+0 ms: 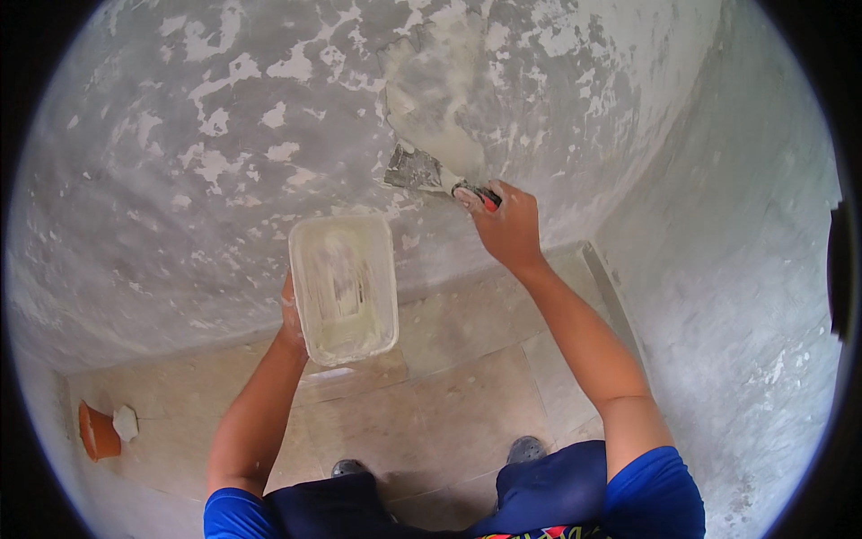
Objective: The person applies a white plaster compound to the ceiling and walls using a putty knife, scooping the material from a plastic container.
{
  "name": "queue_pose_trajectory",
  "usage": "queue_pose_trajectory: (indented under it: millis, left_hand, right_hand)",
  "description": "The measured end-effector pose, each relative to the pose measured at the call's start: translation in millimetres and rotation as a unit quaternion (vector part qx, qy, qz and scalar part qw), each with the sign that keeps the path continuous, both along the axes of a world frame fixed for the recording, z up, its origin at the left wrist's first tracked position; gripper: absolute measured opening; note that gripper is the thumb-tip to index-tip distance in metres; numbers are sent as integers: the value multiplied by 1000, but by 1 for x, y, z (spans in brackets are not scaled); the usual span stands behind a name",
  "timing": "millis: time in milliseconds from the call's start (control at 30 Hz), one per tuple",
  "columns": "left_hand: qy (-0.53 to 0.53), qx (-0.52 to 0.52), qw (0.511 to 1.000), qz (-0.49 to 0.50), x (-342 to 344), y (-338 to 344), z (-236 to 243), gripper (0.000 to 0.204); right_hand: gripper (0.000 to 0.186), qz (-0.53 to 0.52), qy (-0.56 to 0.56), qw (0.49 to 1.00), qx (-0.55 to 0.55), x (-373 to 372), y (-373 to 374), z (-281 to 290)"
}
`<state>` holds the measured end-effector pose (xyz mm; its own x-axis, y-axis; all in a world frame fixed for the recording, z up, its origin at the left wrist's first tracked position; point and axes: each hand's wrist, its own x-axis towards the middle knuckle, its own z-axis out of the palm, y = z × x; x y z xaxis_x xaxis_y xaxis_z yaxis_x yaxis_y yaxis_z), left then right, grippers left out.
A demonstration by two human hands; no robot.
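The left grip (290,313) grasps a whitish rectangular plastic tub (392,287), open face exposed, probably keeping pale residue (344,260) within easy reach. The right grip (503,216) grasps a flat metal putty knife (415,168) at the lower end of a cream patch (440,94) on the mottled grey wall (260,162), apparently angled for even contact. An orange tapered bucket (100,433) and white lump (126,422) occupy the floor's (467,395) left end; a grey side wall (718,269) limits rightward movement.

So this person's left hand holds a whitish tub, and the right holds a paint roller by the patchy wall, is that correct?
Not a roller: the head view shows the right hand holding a flat-bladed scraper by the patchy wall. The left hand does hold the whitish tub.
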<state>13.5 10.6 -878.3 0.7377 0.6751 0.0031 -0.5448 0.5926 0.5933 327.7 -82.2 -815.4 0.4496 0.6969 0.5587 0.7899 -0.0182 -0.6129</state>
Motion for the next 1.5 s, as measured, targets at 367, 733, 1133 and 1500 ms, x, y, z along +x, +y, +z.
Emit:
queue_pose_trajectory:
  millis: [367, 733, 1133, 1500]
  left_hand:
    - [29, -15, 999, 11, -3, 4, -5, 72]
    - [2, -17, 1000, -17, -7, 2, -2, 61]
    - [42, -6, 999, 23, 3, -4, 0, 67]
    - [6, 13, 999, -31, 1, -4, 9, 67]
  right_hand:
    - [46, -157, -43, 983, -90, 114, -61, -122]
    - [43, 23, -79, 995, 53, 22, -32, -2]
    - [58, -128, -42, 989, -62, 106, -27, -79]
    - [46, -123, 54, 991, -24, 138, -79, -81]
